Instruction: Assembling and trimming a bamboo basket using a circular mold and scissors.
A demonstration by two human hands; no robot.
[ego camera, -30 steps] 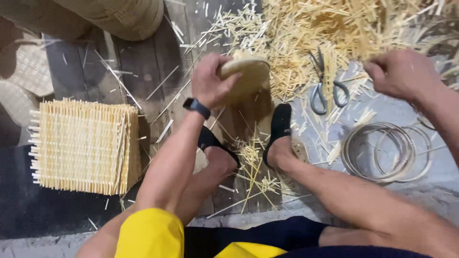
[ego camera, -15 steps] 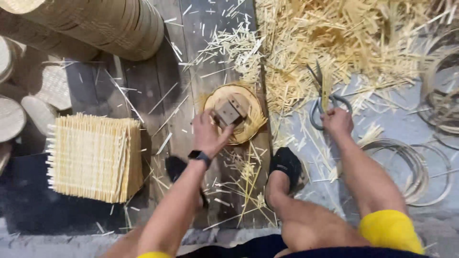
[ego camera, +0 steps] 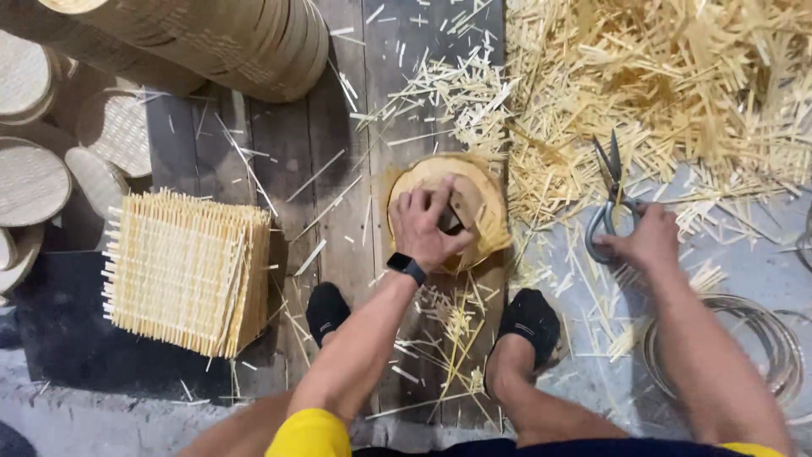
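My left hand (ego camera: 430,227), with a black watch on its wrist, presses down on a small block on top of a round woven bamboo disc (ego camera: 486,211) that lies on a wooden plank. Off to the right, my right hand (ego camera: 647,241) rests on the grey handles of a pair of large scissors (ego camera: 609,190) lying on the floor, fingers around the handle loops. The scissor blades point away from me into the bamboo scraps. My two feet in black socks sit just below the disc.
A stack of square woven bamboo mats (ego camera: 186,271) stands at the left. Round woven discs (ego camera: 34,178) and a tall stack of bamboo rims (ego camera: 211,42) fill the upper left. A heap of bamboo offcuts (ego camera: 677,85) covers the upper right. Wire hoops (ego camera: 770,347) lie at the right.
My left hand has brought the round disc down from the air onto the plank and now presses it there. My right hand has reached to the scissors and settled on their handles.
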